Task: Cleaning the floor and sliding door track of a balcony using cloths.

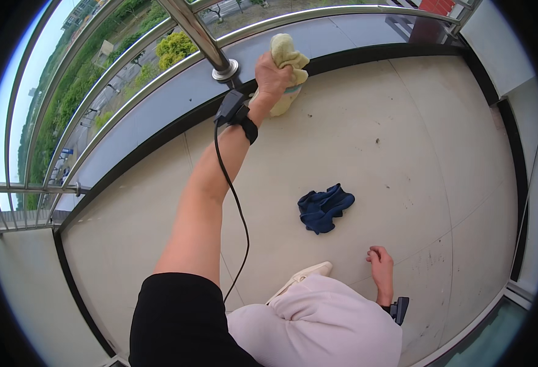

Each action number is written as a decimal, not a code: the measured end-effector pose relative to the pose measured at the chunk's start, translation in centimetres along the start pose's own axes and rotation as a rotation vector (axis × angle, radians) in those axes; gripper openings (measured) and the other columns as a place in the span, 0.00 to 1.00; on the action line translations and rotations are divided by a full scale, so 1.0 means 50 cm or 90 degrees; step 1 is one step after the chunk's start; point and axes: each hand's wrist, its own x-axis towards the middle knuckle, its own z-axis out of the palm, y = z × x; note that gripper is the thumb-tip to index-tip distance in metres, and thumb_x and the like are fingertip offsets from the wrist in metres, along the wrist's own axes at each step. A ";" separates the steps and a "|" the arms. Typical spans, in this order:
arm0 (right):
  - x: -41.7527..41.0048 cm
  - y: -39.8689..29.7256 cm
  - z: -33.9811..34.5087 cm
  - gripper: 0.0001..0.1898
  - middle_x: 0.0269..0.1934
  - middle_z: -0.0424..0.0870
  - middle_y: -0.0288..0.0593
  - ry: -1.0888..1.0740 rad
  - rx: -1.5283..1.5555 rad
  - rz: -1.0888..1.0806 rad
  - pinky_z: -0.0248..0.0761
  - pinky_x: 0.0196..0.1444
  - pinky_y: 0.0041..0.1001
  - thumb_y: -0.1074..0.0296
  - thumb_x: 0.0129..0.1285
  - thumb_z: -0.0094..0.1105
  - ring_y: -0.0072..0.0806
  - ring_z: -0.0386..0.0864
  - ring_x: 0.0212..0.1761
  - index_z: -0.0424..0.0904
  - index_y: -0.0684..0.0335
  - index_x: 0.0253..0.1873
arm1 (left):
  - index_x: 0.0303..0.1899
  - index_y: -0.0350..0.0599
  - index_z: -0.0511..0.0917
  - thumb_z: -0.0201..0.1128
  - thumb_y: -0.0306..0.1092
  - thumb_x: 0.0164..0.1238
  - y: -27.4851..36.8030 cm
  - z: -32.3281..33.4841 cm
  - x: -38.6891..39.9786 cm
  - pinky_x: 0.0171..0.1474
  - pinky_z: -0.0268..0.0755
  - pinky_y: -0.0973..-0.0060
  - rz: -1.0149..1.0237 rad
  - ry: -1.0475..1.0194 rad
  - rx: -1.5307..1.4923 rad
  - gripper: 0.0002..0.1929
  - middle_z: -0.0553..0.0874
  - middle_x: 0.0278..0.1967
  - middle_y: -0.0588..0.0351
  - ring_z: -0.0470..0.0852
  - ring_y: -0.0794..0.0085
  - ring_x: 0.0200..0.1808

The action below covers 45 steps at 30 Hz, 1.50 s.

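Observation:
My left hand (270, 79) reaches far forward, its fingers wrapped around a bunched pale yellow cloth (283, 49) with a light blue stripe. One end of this cloth sticks up above my fist. Its lower part hangs in front of the black edging, near the foot of a steel railing post (224, 69). My right hand (381, 264) is low beside my right knee, with loosely curled fingers and nothing in them. Ahead of that hand, a crumpled dark blue cloth (325, 208) lies on the beige tile floor (269, 174).
A stainless steel railing (126, 87) runs along a grey ledge (158, 108) with black edging (365, 56). A black cable (241, 206) hangs from my left wrist device (232, 108). Dark dirt specks (377, 141) dot the tiles. White walls (498, 41) bound the sides.

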 end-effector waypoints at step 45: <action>0.052 -0.035 0.052 0.13 0.31 0.82 0.48 -0.087 -0.109 -0.051 0.72 0.40 0.28 0.68 0.63 0.50 0.31 0.80 0.33 0.77 0.70 0.47 | 0.47 0.35 0.76 0.58 0.34 0.63 0.022 -0.596 0.059 0.41 0.79 0.73 -0.226 -0.123 -0.403 0.15 0.83 0.39 0.52 0.84 0.69 0.37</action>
